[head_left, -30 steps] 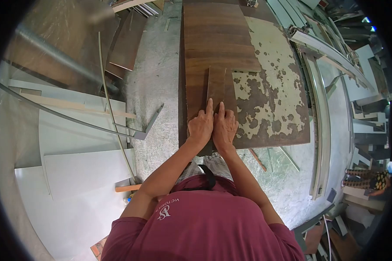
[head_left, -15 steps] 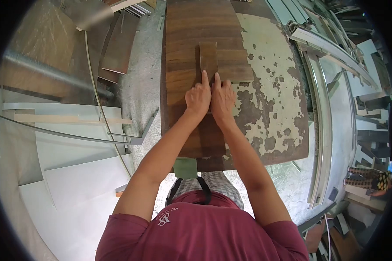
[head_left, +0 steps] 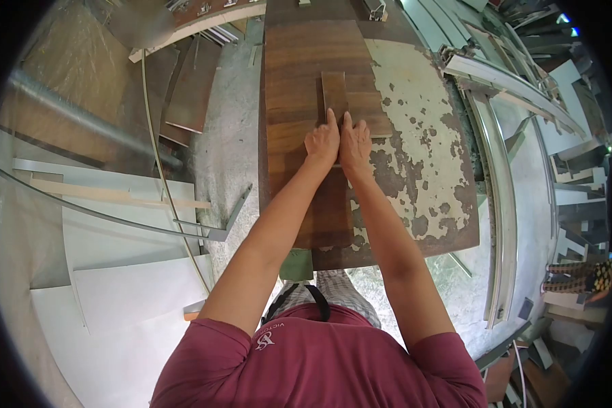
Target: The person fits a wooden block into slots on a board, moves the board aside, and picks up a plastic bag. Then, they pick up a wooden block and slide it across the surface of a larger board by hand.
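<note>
A narrow brown wooden strip (head_left: 334, 92) lies lengthwise on a larger wood-grain board (head_left: 294, 75). My left hand (head_left: 321, 144) is on the strip's left side, its index finger stretched forward along the top and the other fingers curled in. Opposite it, my right hand (head_left: 355, 147) holds the right side, index finger also pointing forward. The two hands are side by side, nearly touching, and cover the middle of the strip. The board rests on a worktable (head_left: 421, 170) with a patchy, peeling cream surface, which shows on the right.
Metal rails (head_left: 500, 204) run along the table's right side. White panels (head_left: 136, 292) lie at lower left, near a long curved strip (head_left: 102, 207). Brown boards (head_left: 194, 88) lean at upper left. Another person's patterned clothing (head_left: 578, 279) shows at far right.
The camera view has shifted a little, showing more of the table's far end. Both hands keep the same pose on the strip, with little visible movement against the board.
</note>
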Demonstrator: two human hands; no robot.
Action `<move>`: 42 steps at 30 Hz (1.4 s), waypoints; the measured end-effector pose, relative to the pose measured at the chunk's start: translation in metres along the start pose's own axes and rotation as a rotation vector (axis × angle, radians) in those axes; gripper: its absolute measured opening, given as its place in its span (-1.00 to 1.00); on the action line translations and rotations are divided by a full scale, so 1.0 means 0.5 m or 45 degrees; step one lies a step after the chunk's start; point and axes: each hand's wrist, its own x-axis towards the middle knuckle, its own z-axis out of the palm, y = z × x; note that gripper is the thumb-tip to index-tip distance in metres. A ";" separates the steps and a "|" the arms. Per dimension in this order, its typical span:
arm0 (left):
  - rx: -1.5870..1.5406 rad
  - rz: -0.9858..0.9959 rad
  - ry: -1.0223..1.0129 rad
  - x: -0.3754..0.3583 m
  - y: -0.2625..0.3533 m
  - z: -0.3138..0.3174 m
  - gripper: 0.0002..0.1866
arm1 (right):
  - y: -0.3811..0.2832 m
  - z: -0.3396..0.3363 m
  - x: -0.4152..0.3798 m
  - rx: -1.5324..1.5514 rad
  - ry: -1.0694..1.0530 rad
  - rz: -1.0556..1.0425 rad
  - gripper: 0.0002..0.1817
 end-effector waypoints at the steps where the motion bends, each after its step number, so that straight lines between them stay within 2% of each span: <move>1: -0.024 0.000 -0.029 -0.022 -0.004 0.002 -0.41 | -0.002 -0.012 -0.022 -0.024 -0.034 -0.017 -0.54; 6: -0.097 0.009 -0.126 -0.189 -0.040 -0.019 -0.41 | -0.041 -0.069 -0.173 -0.126 -0.171 -0.025 -0.51; 11: -0.221 0.016 -0.175 -0.373 -0.109 -0.054 -0.41 | -0.117 -0.147 -0.338 0.005 -0.279 -0.033 -0.48; 15: -0.301 -0.005 -0.187 -0.442 -0.156 -0.067 -0.40 | -0.161 -0.160 -0.418 0.092 -0.285 -0.007 -0.50; 17: -0.302 -0.004 -0.206 -0.449 -0.165 -0.070 -0.39 | -0.176 -0.155 -0.429 0.096 -0.189 0.015 -0.51; 21: -0.276 0.003 -0.170 -0.410 -0.175 -0.057 -0.40 | -0.180 -0.135 -0.398 0.106 -0.141 -0.015 -0.54; 26: -0.152 0.088 0.010 -0.306 -0.171 -0.043 -0.44 | -0.165 -0.079 -0.311 0.081 -0.047 -0.003 -0.55; 33: -0.024 0.053 0.015 -0.106 -0.152 -0.025 -0.44 | -0.138 0.000 -0.137 0.064 -0.088 0.028 -0.55; 37: 0.000 -0.001 0.004 0.005 -0.146 -0.023 -0.46 | -0.130 0.049 -0.030 0.077 0.038 -0.013 -0.56; 39: -0.095 -0.012 0.174 0.051 -0.153 -0.012 -0.52 | -0.134 0.064 0.015 0.088 0.050 -0.016 -0.57; 42: -0.066 -0.046 0.163 0.104 -0.157 -0.013 -0.53 | -0.138 0.077 0.063 0.112 0.003 0.011 -0.60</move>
